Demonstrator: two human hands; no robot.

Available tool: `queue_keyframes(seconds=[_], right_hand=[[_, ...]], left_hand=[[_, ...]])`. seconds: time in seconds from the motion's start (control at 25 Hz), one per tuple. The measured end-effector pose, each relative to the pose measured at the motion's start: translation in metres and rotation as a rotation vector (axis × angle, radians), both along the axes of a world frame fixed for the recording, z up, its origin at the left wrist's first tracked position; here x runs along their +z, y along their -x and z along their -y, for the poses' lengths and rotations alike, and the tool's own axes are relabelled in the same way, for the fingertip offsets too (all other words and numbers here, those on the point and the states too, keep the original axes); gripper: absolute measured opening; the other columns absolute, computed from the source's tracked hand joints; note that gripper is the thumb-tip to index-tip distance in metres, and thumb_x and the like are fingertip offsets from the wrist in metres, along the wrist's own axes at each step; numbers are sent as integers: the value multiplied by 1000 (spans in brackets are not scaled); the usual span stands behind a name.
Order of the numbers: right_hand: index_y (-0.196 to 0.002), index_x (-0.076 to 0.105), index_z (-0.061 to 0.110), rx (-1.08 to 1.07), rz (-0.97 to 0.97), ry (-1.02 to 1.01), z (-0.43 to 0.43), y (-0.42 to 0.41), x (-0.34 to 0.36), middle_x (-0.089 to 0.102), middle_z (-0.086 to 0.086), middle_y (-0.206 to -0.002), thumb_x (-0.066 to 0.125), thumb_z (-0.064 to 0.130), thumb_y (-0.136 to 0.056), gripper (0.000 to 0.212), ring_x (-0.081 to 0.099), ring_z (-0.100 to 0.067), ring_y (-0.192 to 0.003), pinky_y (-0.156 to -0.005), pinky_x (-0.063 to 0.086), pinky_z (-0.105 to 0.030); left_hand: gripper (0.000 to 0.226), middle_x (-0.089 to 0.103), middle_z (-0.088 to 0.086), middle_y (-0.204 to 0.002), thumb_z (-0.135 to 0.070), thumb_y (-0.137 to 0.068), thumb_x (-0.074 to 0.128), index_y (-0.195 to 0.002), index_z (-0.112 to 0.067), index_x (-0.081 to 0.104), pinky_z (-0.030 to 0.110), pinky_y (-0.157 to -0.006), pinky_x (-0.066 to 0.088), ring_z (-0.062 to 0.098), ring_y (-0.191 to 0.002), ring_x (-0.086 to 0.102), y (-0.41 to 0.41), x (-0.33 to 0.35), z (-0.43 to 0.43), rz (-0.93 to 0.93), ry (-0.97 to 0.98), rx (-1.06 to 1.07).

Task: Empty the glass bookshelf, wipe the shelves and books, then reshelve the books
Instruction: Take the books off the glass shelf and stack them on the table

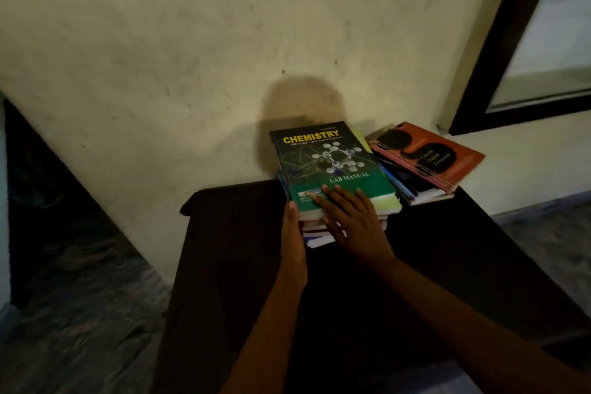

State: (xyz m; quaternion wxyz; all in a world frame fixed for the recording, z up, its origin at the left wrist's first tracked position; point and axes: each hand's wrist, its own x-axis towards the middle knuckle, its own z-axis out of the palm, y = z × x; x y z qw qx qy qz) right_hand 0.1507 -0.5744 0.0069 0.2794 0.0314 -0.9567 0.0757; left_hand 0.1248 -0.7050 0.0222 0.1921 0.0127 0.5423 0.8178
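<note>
"Head view, left to right: what is logged first?"

"A dark floor (80, 313) is seen far left of the fingers, and a stained wall (160, 41) beyond them. A dark table (240, 265) is noted under both forearms."

"And the left hand?"

"The left hand (292, 243) is set edge-on against the left side of the near book stack (315, 233). Its fingers are held straight and pressed together, with one tip seen at the top cover's near-left corner. Nothing is pinched."

"The right hand?"

"The right hand (355, 224) is laid flat on the near end of the top cover, just right of the left fingers. Its fingers are kept straight and slightly spread. The thumb is dropped over the stack's near page edges."

"Where is the task's thing?"

"The chemistry lab manual (332, 163), green, is found on top of that stack. It lies under the right fingertips and runs beyond them toward the wall. The stack is stood at the table's far end. Whether the wall is touched cannot be told."

"Further right?"

"A second stack (422, 189) is seen right of the right fingers, just beside the first and unevenly fanned. It is topped by an orange grammar book (447, 150), turned askew. Up and right of all the fingers, a dark window frame (499, 57) is noted."
</note>
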Motion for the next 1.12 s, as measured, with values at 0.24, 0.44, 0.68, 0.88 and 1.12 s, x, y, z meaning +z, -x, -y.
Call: queue_keyframes(seconds=[0.24,0.44,0.68,0.88,1.12], right_hand=[[-134,49,22,-37,139,383,19,-94,-7,48,0,-139,41,36,-89,48,37,-11,-129,-108,17,-13],[-130,50,25,-159,462,641,-11,-189,-36,48,0,-137,54,22,-93,38,44,-14,-127,-100,25,-11],[-129,50,24,-526,597,915,-90,-346,-55,53,1,-129,51,23,-95,34,58,-15,-106,-85,41,-19],[-133,47,24,-868,615,1081,-164,-512,-87,54,4,-127,48,25,-97,36,57,-14,-110,-79,37,-16],[-133,46,23,-1367,470,1253,-208,-723,-117,52,-2,-134,47,24,-97,36,56,-15,-114,-77,35,-16]], left_hand=[[40,43,-5,-138,-19,-97,46,-137,-20,41,27,-110,32,11,-130,41,-63,-62,39,-242,393,-141],[36,45,-13,-133,-25,-94,52,-130,-29,48,17,-103,30,2,-125,40,-112,-75,32,-489,658,-433],[37,40,-18,-132,-28,-94,52,-131,-25,51,15,-101,27,-1,-124,35,-182,-70,-59,-723,715,-736],[32,50,-7,-126,-13,-90,60,-122,-17,55,14,-103,32,10,-121,47,-289,-92,-206,-783,554,-1053],[25,54,0,-126,-23,-93,56,-118,-28,51,22,-99,36,18,-125,48,-476,-108,-389,-626,428,-1538]])
